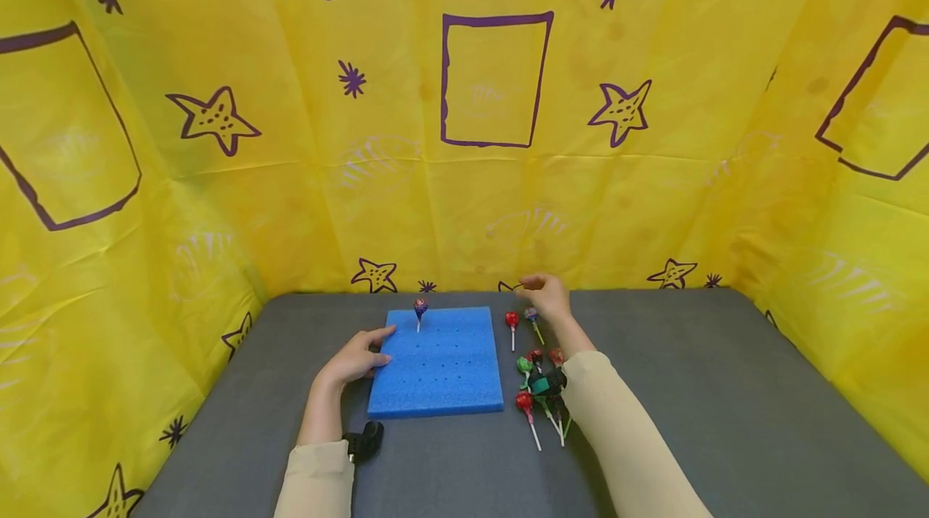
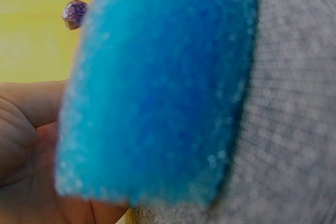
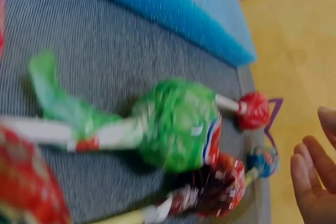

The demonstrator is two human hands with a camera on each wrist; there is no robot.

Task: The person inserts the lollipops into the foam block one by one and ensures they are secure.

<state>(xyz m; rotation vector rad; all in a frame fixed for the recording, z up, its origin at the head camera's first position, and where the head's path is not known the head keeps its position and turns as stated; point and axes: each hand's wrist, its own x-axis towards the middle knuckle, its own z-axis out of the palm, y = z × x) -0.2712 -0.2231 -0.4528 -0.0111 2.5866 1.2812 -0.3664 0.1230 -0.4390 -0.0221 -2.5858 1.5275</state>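
A: One lollipop [image 1: 420, 307] stands upright, stick sunk in a hole at the far edge of the blue foam board [image 1: 439, 365]. Why the left hand [image 1: 356, 358] there?

B: Fingers straight, pressed to the board's left edge, likely steadying it.

A: Right hand [image 1: 546, 296]?

B: Hovering past the loose lollipops [image 1: 540, 385] on the grey table [image 1: 689, 389], fingers loosely curled, holding nothing, nearest the red lollipop [image 1: 511, 319].

1 foam board [image 1: 443, 373], approx. 7 lollipops [image 1: 524, 403], 2 hands [image 1: 356, 358].
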